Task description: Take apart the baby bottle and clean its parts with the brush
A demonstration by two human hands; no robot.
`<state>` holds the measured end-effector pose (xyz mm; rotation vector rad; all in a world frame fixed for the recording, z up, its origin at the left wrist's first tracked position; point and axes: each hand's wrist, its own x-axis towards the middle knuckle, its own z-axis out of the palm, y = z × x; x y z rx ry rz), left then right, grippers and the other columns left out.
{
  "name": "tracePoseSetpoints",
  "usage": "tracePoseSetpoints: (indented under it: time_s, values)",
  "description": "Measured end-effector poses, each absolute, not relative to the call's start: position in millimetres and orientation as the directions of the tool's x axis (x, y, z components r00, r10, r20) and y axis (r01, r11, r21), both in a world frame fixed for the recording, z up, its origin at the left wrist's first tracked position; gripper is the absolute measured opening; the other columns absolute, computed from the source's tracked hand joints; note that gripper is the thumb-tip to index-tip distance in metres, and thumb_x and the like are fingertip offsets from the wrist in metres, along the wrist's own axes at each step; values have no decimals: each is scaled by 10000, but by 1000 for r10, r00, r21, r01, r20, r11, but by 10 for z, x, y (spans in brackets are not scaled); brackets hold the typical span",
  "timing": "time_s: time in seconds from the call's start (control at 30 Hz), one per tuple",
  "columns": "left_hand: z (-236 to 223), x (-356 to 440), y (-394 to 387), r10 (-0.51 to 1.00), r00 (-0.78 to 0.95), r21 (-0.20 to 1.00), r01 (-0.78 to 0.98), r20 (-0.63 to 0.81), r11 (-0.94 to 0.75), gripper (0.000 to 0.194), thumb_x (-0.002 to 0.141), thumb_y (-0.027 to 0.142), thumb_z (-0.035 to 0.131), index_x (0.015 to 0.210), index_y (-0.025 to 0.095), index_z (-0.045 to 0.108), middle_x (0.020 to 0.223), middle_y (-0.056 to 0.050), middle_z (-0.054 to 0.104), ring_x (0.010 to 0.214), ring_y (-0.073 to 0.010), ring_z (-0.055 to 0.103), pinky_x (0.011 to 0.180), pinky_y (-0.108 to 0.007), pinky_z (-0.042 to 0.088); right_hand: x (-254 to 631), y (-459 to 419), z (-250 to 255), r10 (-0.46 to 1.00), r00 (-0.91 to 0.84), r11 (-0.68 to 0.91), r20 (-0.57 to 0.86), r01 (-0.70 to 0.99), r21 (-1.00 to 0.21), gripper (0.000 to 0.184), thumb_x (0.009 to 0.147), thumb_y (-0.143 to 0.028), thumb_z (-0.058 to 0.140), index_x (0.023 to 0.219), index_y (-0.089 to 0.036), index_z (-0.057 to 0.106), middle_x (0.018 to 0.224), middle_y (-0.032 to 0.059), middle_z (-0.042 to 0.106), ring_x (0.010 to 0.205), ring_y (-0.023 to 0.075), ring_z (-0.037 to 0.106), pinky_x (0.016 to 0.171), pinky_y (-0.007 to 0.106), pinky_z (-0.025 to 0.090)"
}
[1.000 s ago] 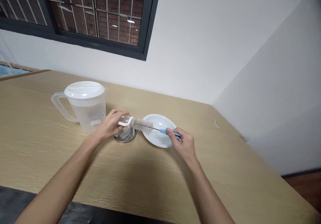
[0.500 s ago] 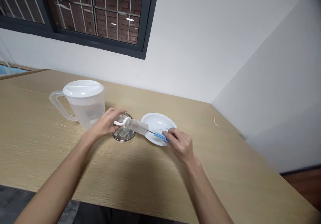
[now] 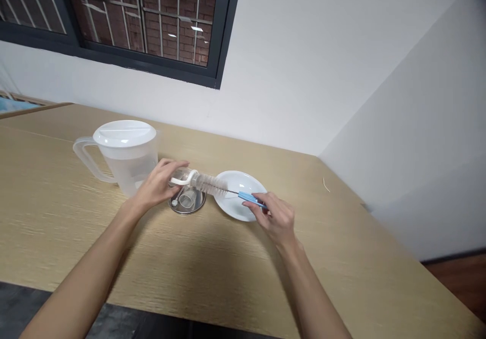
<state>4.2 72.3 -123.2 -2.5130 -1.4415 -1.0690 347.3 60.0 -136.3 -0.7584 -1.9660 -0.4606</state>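
My left hand [image 3: 156, 184] is closed around a small clear bottle [image 3: 182, 173] with a white loop at its neck, held on its side with its mouth to the right. My right hand [image 3: 276, 216] grips the blue handle of a bottle brush [image 3: 213, 184]. The brush's pale bristles point left, their tip at or just inside the bottle mouth. Below the bottle lies a round metal tray [image 3: 200, 203] holding a short clear cup-like piece [image 3: 187, 198] and a small whitish item. Under the brush handle sits a white bowl [image 3: 243, 181].
A translucent lidded pitcher [image 3: 127, 164] with liquid inside stands left of the tray, close to my left hand. The wooden table [image 3: 212, 273] meets a white wall behind. A thin pale strip [image 3: 326, 184] lies at the right. A barred window [image 3: 152, 20] is above.
The brush has shifted slightly to the right and up with my right hand, so its handle lies higher over the bowl. My left hand and the bottle have risen a little.
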Motion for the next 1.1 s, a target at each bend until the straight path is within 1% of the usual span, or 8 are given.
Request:
tracePoseSetpoints:
  time_s: [0.13, 0.23, 0.3, 0.43, 0.57, 0.77, 0.97, 1.1]
  values:
    - [-1274, 35, 744, 724, 333, 266, 773, 604, -577, 571, 801, 163, 593, 1358, 217, 477, 1237, -74, 623, 1140, -250, 496, 927, -368, 478, 3433, 606, -1406, 431, -304, 720, 850, 684, -121, 210, 894, -256, 666, 707, -163, 640, 523, -33, 561, 440, 60, 438, 471, 225, 324]
    - [-1269, 25, 745, 743, 323, 270, 787, 586, -555, 577, 797, 163, 595, 1359, 218, 479, 1237, -74, 627, 1151, -255, 493, 925, -370, 480, 3417, 606, -1416, 452, -329, 734, 829, 665, -136, 160, 898, -247, 656, 763, -163, 641, 566, -24, 578, 473, 69, 472, 490, 219, 353]
    - [-1253, 13, 741, 759, 309, 279, 797, 574, -536, 574, 798, 179, 602, 1357, 219, 477, 1257, -70, 623, 1153, -258, 497, 935, -375, 476, 3415, 611, -1410, 413, -361, 752, 836, 653, -89, 138, 863, -262, 702, 933, -158, 644, 644, -13, 616, 500, 76, 493, 515, 218, 391]
    - [-1227, -27, 737, 781, 273, 307, 808, 562, -503, 556, 807, 222, 614, 1346, 220, 479, 1297, -61, 610, 1168, -260, 508, 979, -387, 451, 3447, 650, -1417, 305, -389, 740, 869, 671, 40, 448, 816, -211, 753, 1214, -170, 552, 799, 23, 662, 528, 76, 507, 539, 218, 434]
    - [-1233, -67, 750, 813, 271, 336, 809, 516, -483, 597, 794, 246, 637, 1362, 227, 458, 1294, -58, 615, 1176, -262, 514, 981, -386, 447, 3536, 688, -1445, 206, -433, 709, 878, 684, 171, 391, 848, -70, 678, 1205, -207, 595, 885, 58, 691, 683, 109, 630, 626, 221, 466]
    - [-1292, -91, 796, 820, 289, 342, 803, 493, -488, 581, 805, 259, 624, 1361, 230, 456, 1282, -54, 624, 1154, -263, 522, 971, -391, 444, 3628, 692, -1430, 218, -502, 728, 837, 655, 203, 400, 841, -121, 718, 1221, -190, 614, 850, 28, 734, 712, 115, 672, 698, 227, 471]
    - [-1312, -51, 802, 811, 282, 338, 802, 513, -493, 574, 823, 262, 603, 1370, 215, 436, 1300, -62, 610, 1179, -257, 500, 988, -390, 437, 3595, 694, -1420, 411, -382, 735, 828, 676, -53, 121, 902, -275, 660, 946, -172, 706, 675, -6, 675, 506, 71, 527, 546, 219, 401]
    - [-1308, 5, 787, 803, 307, 329, 793, 511, -512, 541, 827, 250, 586, 1351, 223, 456, 1303, -57, 608, 1182, -255, 495, 978, -386, 447, 3559, 668, -1401, 631, -194, 642, 751, 673, -366, 350, 951, -371, 553, 688, -170, 666, 470, -50, 471, 409, 62, 368, 423, 218, 295]
